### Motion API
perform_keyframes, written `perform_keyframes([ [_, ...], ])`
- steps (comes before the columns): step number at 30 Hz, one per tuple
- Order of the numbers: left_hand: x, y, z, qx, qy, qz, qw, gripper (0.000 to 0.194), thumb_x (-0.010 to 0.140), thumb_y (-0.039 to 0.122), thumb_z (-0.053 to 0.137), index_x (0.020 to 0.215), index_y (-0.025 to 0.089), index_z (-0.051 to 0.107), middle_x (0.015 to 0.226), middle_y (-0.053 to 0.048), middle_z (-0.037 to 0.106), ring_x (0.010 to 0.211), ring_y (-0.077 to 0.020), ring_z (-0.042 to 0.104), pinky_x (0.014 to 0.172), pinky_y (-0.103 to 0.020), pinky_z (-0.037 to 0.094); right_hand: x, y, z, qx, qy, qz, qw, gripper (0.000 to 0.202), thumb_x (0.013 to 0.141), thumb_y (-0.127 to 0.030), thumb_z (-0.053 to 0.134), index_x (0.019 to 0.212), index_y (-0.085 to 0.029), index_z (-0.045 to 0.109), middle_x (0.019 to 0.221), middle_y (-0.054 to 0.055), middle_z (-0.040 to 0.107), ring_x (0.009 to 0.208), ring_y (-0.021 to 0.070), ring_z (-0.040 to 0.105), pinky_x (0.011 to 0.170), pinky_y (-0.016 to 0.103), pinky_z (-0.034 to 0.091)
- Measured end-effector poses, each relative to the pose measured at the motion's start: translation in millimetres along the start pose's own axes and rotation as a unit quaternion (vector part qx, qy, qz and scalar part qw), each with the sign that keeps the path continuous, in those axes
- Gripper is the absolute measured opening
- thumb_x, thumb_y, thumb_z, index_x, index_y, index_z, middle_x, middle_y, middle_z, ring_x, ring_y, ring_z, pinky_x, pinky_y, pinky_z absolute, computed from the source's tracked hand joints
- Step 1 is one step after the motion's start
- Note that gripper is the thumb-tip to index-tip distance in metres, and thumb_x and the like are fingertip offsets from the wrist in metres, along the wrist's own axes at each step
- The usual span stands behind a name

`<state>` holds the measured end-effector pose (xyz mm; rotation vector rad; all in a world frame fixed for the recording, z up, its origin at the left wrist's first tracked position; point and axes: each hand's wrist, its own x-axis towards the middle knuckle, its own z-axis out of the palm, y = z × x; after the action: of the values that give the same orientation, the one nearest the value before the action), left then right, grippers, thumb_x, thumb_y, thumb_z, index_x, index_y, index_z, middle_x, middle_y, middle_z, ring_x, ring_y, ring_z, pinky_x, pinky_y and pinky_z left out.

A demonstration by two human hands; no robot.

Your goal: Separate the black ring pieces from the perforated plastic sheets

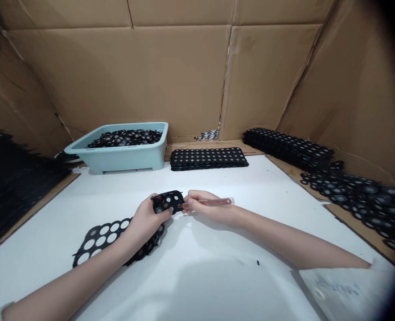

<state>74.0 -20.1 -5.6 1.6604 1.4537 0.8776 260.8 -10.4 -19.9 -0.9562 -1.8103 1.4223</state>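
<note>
Near the middle of the white table, my left hand (150, 213) grips a black sheet with round holes (168, 200), thumb in front and fingers mostly hidden behind. My right hand (206, 206) is closed pen-style around a slim tool with a reddish, partly clear handle (217, 202). The tool's tip meets the right end of the held sheet; its exact shape is too small to make out. Beneath my left hand and forearm lies more black perforated sheet (100, 238), with large round openings showing the white table.
A light blue basin (127, 159) filled with small black rings stands at the back left. Stacked black perforated sheets (209, 159) lie at the back centre, with more stacks (287, 147) and loose rings (358, 196) along the right. A dark heap (13, 187) is at left. Cardboard walls (180, 80) enclose the table.
</note>
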Motion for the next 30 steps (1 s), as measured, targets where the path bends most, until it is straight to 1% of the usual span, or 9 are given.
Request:
perform_keyframes([
  [5,1,-2,-1.1,0.020,-0.007,0.002,1.000,0.026,0.065,0.034,0.058,0.082,0.015,0.055,0.073,-0.003,0.062,0.065,-0.0185,0.056,0.056,-0.027,0.041,-1,2,0,-0.003,-0.018,0.010,1.000,0.021,0.084,-0.033,0.036,0.072,-0.018,0.042,0.085,0.004,0.057,0.088,0.0166,0.056,0.071,0.027,0.040],
  [9,2,-2,-1.6,0.037,-0.002,0.018,0.999,0.023,0.065,0.034,0.058,0.080,0.017,0.056,0.074,-0.003,0.062,0.069,-0.0193,0.057,0.060,-0.028,0.041,-1,1,0,-0.035,-0.018,0.003,0.999,0.019,0.084,-0.031,0.036,0.073,-0.017,0.044,0.086,0.004,0.058,0.088,0.0173,0.056,0.072,0.029,0.040],
  [12,2,-1,-1.9,0.038,0.006,0.029,0.999,0.024,0.065,0.033,0.058,0.082,0.017,0.056,0.077,-0.002,0.063,0.072,-0.0196,0.058,0.063,-0.028,0.042,-3,-4,1,-0.011,-0.009,0.015,1.000,0.020,0.084,-0.032,0.036,0.072,-0.018,0.043,0.085,0.005,0.060,0.089,0.0167,0.057,0.072,0.029,0.041],
  [16,1,0,-2.1,0.058,0.014,0.030,0.998,0.026,0.065,0.034,0.056,0.084,0.017,0.055,0.078,-0.003,0.063,0.072,-0.0197,0.057,0.061,-0.028,0.040,-4,-11,2,0.018,-0.011,0.033,0.999,0.021,0.084,-0.034,0.037,0.073,-0.018,0.045,0.081,0.004,0.061,0.087,0.0157,0.057,0.076,0.031,0.041],
  [19,-1,-1,-2.0,0.093,0.026,0.036,0.995,0.023,0.066,0.034,0.054,0.082,0.017,0.053,0.075,-0.002,0.060,0.068,-0.0188,0.055,0.058,-0.027,0.038,-4,-11,2,0.035,-0.013,0.036,0.999,0.022,0.084,-0.035,0.039,0.072,-0.018,0.045,0.079,0.005,0.061,0.086,0.0154,0.058,0.078,0.032,0.041],
  [21,-3,-1,-1.9,0.122,0.034,0.039,0.991,0.020,0.067,0.035,0.052,0.078,0.018,0.050,0.068,0.001,0.057,0.064,-0.0174,0.053,0.055,-0.025,0.037,-3,-8,1,0.049,-0.014,0.034,0.998,0.022,0.084,-0.035,0.039,0.071,-0.017,0.044,0.078,0.005,0.060,0.086,0.0156,0.058,0.079,0.032,0.041],
  [24,-6,1,-1.8,0.163,0.032,0.039,0.985,0.018,0.069,0.037,0.049,0.075,0.021,0.046,0.062,0.004,0.052,0.059,-0.0159,0.051,0.052,-0.024,0.035,-2,-4,1,0.053,-0.014,0.029,0.998,0.021,0.084,-0.034,0.039,0.074,-0.017,0.047,0.078,0.004,0.059,0.085,0.0160,0.058,0.077,0.032,0.042],
  [27,-7,2,-1.6,0.176,0.033,0.036,0.983,0.019,0.069,0.037,0.049,0.079,0.022,0.045,0.066,0.003,0.055,0.063,-0.0169,0.053,0.053,-0.024,0.035,-2,-4,1,0.052,-0.020,0.029,0.998,0.020,0.084,-0.033,0.040,0.077,-0.016,0.049,0.080,0.004,0.059,0.085,0.0158,0.058,0.076,0.030,0.042],
  [30,-3,1,-2.0,0.134,0.032,0.029,0.990,0.023,0.067,0.034,0.053,0.086,0.021,0.049,0.076,0.001,0.061,0.072,-0.0191,0.056,0.058,-0.026,0.039,-2,-6,2,0.057,-0.023,0.031,0.998,0.020,0.083,-0.033,0.041,0.076,-0.017,0.049,0.080,0.004,0.058,0.084,0.0152,0.058,0.077,0.030,0.042],
])
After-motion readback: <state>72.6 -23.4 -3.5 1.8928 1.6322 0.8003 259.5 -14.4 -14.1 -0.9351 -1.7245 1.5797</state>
